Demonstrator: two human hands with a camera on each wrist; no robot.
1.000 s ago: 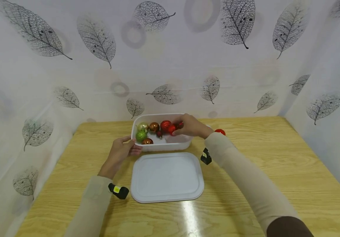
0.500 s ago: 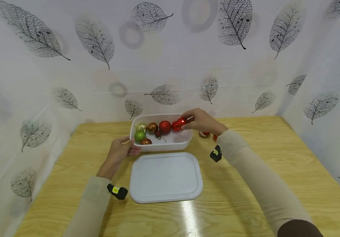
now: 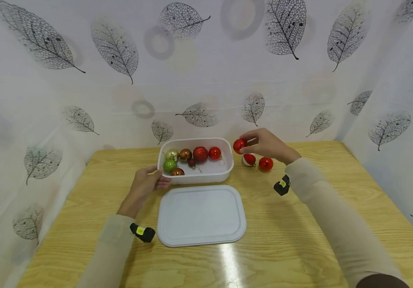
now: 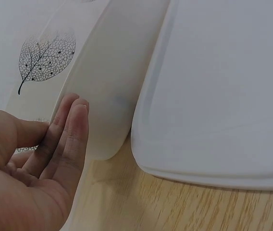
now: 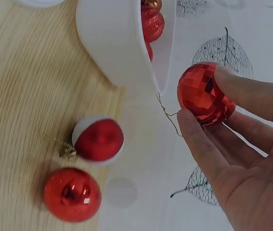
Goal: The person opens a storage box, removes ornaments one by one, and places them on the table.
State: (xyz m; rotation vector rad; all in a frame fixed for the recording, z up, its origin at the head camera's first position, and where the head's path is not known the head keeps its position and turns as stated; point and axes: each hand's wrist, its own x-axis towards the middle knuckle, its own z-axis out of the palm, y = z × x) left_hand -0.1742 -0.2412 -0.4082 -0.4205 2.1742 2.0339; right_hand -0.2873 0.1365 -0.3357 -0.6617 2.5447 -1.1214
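A red mirror-faceted Christmas ball (image 5: pixel 200 91) with a gold string is pinched between the thumb and fingers of my right hand (image 3: pixel 268 145), just right of a white plastic container (image 3: pixel 200 179). My left hand (image 3: pixel 144 183) grips that container's near left corner, thumb at the rim and fingers along the outer wall. Inside it lie a green ball (image 3: pixel 170 165), a pale gold ball (image 3: pixel 172 155), brown ones, a small dark red one (image 3: pixel 191 163), a textured red ball (image 3: pixel 200 154) and a shiny red ball (image 3: pixel 214 153).
A red-and-white ball (image 3: pixel 248 160) and a shiny red ball (image 3: pixel 266 164) lie on the wooden table (image 3: pixel 300 224), right of the container. The white lid (image 3: pixel 202 216) lies flat in front of it. A leaf-print cloth (image 3: pixel 206 72) encloses the back and sides.
My right hand has lifted a red ball from the container and carried it right, past the rim. The two balls on the table now show fully. My left hand stays at the corner.
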